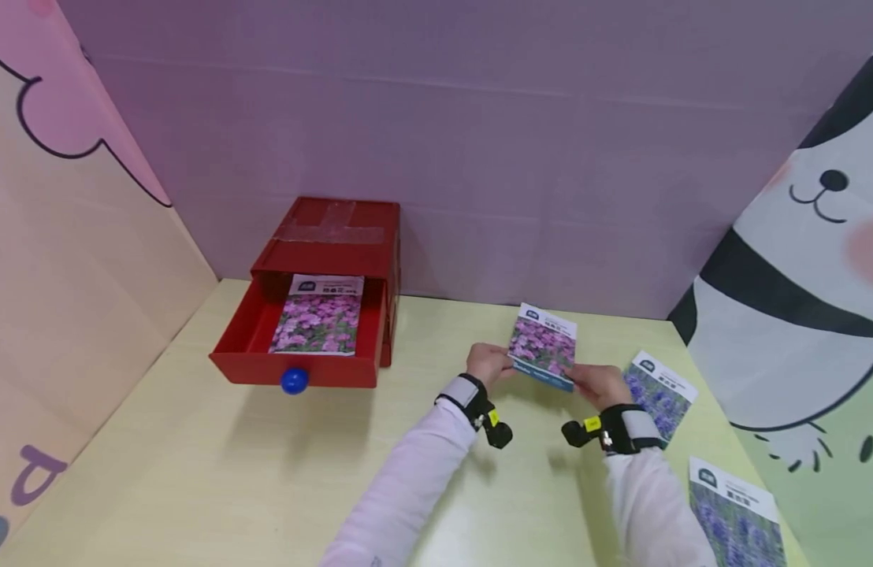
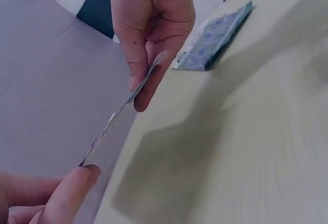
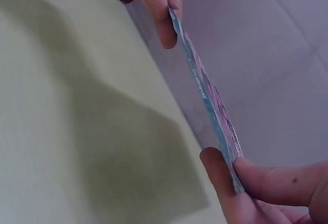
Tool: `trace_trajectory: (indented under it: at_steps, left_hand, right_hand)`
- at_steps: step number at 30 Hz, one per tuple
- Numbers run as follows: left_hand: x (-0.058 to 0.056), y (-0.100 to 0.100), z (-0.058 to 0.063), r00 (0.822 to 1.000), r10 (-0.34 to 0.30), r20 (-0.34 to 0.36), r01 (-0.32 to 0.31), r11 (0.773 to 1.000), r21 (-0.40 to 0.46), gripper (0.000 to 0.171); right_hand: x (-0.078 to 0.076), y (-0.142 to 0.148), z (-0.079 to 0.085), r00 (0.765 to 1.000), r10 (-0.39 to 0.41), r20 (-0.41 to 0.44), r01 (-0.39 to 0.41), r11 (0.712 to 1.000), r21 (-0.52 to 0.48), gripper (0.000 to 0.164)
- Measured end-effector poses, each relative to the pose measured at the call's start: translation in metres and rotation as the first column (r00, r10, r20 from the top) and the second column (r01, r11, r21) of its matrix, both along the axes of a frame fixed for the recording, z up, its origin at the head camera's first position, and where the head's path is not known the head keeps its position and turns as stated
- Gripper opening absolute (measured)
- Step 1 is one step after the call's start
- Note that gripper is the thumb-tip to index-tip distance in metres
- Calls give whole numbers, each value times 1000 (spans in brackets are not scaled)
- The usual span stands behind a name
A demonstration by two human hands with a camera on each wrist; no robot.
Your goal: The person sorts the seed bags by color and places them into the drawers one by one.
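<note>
Pale yellow worktop (image 1: pixel 160 472) with seed-type packets and a drawer box; at its right edge, nearest the viewer, lies a flat rectangular packet printed with violet flower spikes under a white header (image 1: pixel 737 512), cut off by the lower border of the view; two pale sleeves (image 1: pixel 401 480) with black-and-grey wristbands (image 1: pixel 468 398) reach in from the near side; the left hand (image 1: pixel 489 362) pinches the left side of a flat rectangular packet printed with pink flowers, white-headed and blue-footed (image 1: pixel 543 345), and the right hand (image 1: pixel 601 384) pinches its lower right corner; this packet is held above the worktop, toward the far edge, its shadow falling beneath; just beyond the right hand, near the right edge, lies a second violet-flowered packet (image 1: pixel 656 394), partly covered by that hand and wristband; toward the far left corner, a red drawer (image 1: pixel 252 374) with a round blue knob (image 1: pixel 295 381) stands pulled out, a second pink-flowered packet (image 1: pixel 317 319) lying face up inside; behind it is the red rectangular box (image 1: pixel 365 256), its top crossed by clear tape (image 1: pixel 337 234).
</note>
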State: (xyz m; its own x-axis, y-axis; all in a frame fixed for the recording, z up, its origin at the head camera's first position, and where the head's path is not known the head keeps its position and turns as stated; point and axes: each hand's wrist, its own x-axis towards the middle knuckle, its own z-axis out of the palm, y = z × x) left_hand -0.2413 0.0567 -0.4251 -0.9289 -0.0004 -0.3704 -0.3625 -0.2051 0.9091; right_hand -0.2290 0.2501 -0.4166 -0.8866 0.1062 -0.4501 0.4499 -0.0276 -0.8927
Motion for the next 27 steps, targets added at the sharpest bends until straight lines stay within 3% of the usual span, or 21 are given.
trace_trajectory:
  at_steps: [4,18,22,27]
  left_hand:
    - [1,-2,12,1000,2,-10,-2,999,35,31]
    - [6,-17,54,997,-29,-71,40,987,158,34]
    - [11,-24,70,996,-35,-87,49,986,160,32]
    - [19,-35,89,983,-58,-177,81,989,124,28]
  right_hand:
    - [1,3,13,1000,-4,-6,3,998,-61,25]
    - [9,-1,71,1000,0,-23,-3,987,-160,15]
    - [13,-4,86,998,24,-63,-36,980,-197,13]
    - [18,-10,102,990,50,-133,-78,974,-212,11]
